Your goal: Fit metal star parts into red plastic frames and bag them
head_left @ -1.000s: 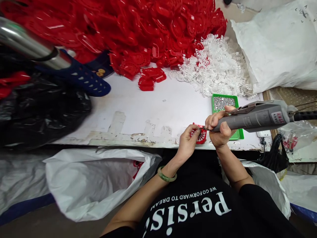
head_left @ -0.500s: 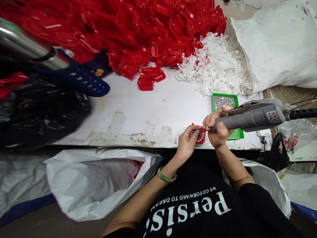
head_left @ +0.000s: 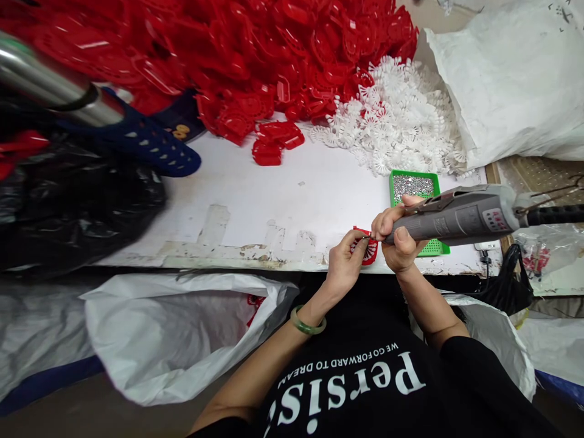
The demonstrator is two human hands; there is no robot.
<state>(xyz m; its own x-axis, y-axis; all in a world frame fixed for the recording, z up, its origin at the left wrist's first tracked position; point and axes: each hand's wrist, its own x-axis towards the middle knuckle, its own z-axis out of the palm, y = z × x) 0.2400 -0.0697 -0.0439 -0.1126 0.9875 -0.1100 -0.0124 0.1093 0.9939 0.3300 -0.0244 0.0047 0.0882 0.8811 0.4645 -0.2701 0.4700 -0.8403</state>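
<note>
My right hand [head_left: 399, 234] is wrapped round a grey electric screwdriver [head_left: 460, 216], held nearly level, its thin bit pointing left. The bit's tip meets the fingertips of my left hand [head_left: 345, 258]. Those fingers are pinched together over a red plastic piece with a white fan-shaped insert [head_left: 368, 249], which lies at the table's front edge; whatever small thing sits between the fingertips is too small to make out. Under and behind the screwdriver is a green tray [head_left: 391, 188] of small silver screws, partly hidden by the tool and my right hand.
Red plastic parts [head_left: 283, 67] are heaped at the back, beside a pile of white fan-shaped pieces [head_left: 401, 121]. A white sack [head_left: 515, 91] stands back right. At left are a blue perforated shoe [head_left: 150, 143], a metal tube [head_left: 45, 76] and a black bag [head_left: 77, 207]. Open white sacks [head_left: 159, 334] hang below.
The screwdriver and my right hand have shifted slightly left. My left hand stays on the red piece.
</note>
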